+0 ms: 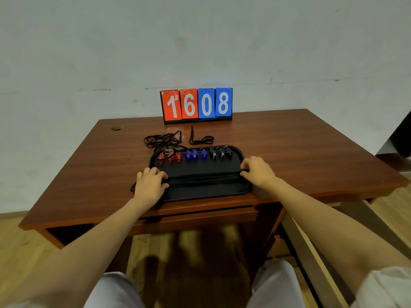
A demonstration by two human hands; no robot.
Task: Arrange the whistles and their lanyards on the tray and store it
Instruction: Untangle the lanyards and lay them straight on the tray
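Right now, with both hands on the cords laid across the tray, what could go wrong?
1. The loose lanyards lie tangled on the desk behind the black tray; one seems to cross its rim by the red whistles, so moving the tray may drag them.
2. The left hand and right hand pinch the stretched lanyards; a tug could knock the whistle row.

White sleeve (pixel 387 285), pale grey trousers (pixel 115 290)

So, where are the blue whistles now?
In the head view, the blue whistles lie along the far side of the black tray, between the red whistles and the black whistles.
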